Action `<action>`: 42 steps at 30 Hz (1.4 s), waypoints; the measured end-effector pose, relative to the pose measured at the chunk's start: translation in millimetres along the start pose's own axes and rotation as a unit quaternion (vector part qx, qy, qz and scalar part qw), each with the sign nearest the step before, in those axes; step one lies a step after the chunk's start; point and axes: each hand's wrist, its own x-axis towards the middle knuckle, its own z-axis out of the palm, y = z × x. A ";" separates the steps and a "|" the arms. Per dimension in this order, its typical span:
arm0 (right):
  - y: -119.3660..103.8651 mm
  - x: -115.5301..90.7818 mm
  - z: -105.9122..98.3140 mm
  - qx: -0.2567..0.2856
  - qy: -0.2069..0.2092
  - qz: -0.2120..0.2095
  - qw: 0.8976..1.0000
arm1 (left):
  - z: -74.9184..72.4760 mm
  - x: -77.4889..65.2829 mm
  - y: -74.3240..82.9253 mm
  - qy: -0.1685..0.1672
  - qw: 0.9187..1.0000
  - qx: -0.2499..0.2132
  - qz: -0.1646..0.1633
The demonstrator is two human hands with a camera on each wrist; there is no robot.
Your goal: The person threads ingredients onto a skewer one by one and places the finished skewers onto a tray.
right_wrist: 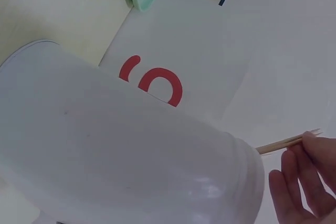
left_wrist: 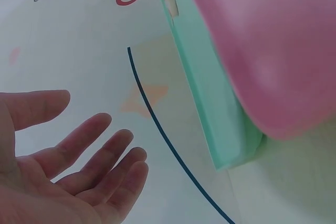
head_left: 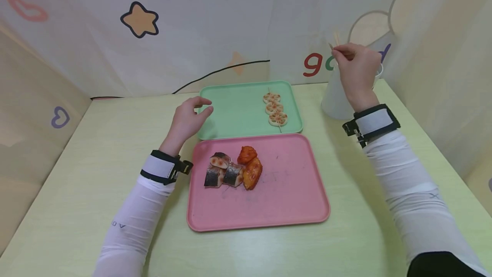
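My right hand (head_left: 359, 69) is raised at the back right, above a tall white pitcher-like container (right_wrist: 121, 135). Its thumb and index finger pinch thin wooden skewers (right_wrist: 281, 144) that stick out of the container's mouth; how many are in the grip cannot be told. My left hand (head_left: 188, 116) hovers by the left edge of the green tray (head_left: 234, 119), fingers relaxed and apart, holding nothing. On that tray's right side lies a skewer of lotus root slices (head_left: 274, 107). In front, the pink tray (head_left: 288, 200) bears fish pieces (head_left: 232, 175) and glazed chicken wing pieces (head_left: 252, 173).
Both trays stand on a pale wooden table (head_left: 77, 208), the pink one touching or slightly overlapping the green one's front edge. A printed curtain (head_left: 215, 25) closes off the back and both sides. The container stands near the table's back right corner.
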 end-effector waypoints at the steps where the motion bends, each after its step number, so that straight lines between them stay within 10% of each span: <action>1: -0.5 0.4 -0.5 0.000 0.001 0.001 1.000 | -0.3 0.6 1.0 0.002 1.000 -0.001 0.002; 10: -30.9 -3.5 -23.3 0.071 0.115 -0.044 0.990 | 2.1 6.5 12.2 0.016 1.000 -0.018 0.018; 26: -91.3 -23.2 -71.7 0.228 0.329 -0.165 0.901 | 6.5 11.5 28.0 0.020 0.999 -0.033 0.021; 33: -97.8 -30.1 -73.7 0.276 0.336 -0.171 0.884 | 7.6 13.8 34.4 0.028 0.998 -0.042 0.030; 42: -102.7 -51.0 -57.7 0.358 0.255 -0.134 0.888 | 11.0 10.6 55.0 0.030 0.996 -0.054 0.059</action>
